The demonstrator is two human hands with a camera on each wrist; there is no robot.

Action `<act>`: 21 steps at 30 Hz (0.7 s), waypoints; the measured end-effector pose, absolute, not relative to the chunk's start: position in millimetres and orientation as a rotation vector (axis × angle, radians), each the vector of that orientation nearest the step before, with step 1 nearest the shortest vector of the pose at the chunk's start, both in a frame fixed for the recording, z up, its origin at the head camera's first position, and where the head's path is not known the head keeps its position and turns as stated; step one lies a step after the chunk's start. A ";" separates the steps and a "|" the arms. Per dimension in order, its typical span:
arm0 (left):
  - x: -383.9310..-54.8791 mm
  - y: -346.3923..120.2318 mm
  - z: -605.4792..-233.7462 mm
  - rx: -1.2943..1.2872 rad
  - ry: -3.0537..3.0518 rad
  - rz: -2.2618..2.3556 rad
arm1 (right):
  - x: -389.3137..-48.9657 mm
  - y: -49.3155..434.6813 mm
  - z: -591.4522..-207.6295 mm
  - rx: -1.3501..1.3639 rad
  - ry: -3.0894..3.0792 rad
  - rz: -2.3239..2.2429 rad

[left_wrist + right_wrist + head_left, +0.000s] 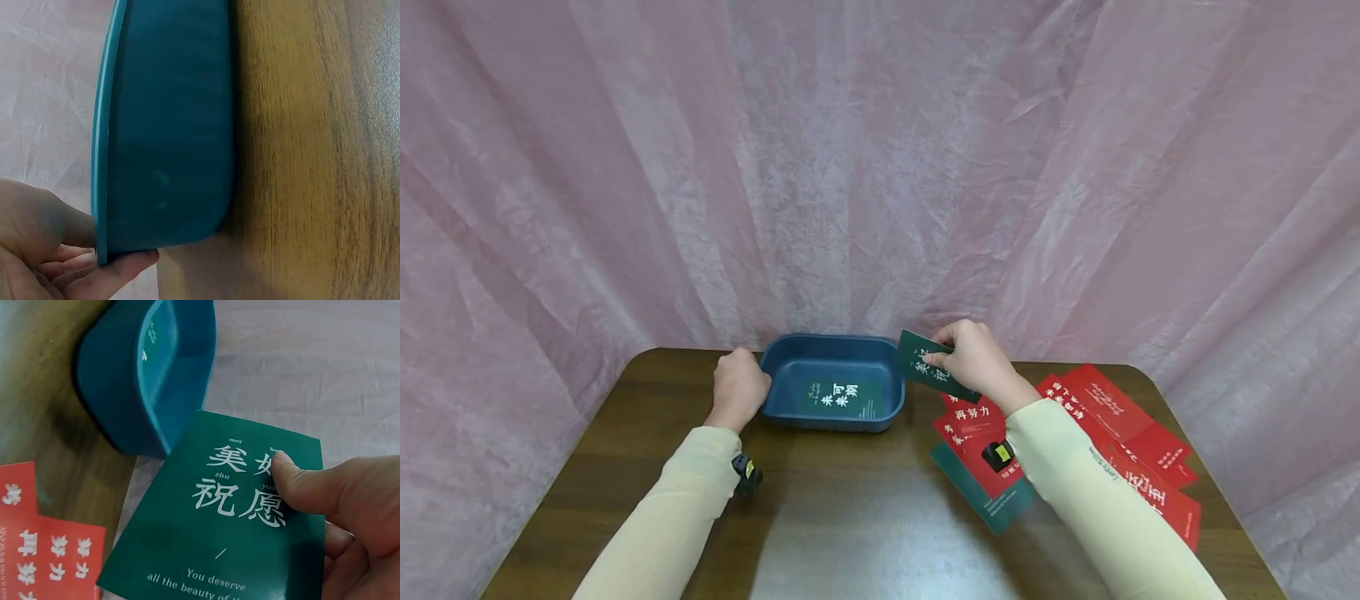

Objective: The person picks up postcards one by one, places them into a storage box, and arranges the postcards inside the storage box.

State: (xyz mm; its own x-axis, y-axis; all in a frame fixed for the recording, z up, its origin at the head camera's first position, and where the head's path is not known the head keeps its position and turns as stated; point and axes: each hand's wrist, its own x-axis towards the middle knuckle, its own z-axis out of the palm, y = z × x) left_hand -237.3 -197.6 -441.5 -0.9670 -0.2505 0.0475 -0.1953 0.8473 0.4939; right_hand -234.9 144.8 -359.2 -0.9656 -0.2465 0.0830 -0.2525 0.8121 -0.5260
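Note:
A blue plastic basin (pixel 831 423) stands at the back of the table. One green card (pixel 842 400) with white characters lies in it. My left hand (pixel 739 385) grips the basin's left end; in the left wrist view the thumb is at the rim and a finger (pixel 128 265) reaches under it. Between thumb and fingers my right hand (pixel 973 358) pinches another green card (pixel 212 519), tilted, just off the basin's right rim. The right wrist view shows the thumb across its printed face; the fingers behind it are partly hidden.
Red cards (pixel 1105 404) with white print lie overlapping on the right of the wooden table (pixel 842 517), partly under the right forearm. Beneath some of them a green card (pixel 981 492) sticks out. A pink curtain (pixel 850 167) hangs right behind the table's back edge.

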 end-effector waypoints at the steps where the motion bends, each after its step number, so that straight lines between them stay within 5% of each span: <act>1: -236.7 -197.3 -441.5 0.351 -2.911 -0.759 | -236.1 142.3 -358.5 0.423 -2.982 0.873; 21: -234.3 -195.6 -442.0 0.341 -2.898 -0.778 | -257.2 87.6 -347.4 0.784 -3.025 0.947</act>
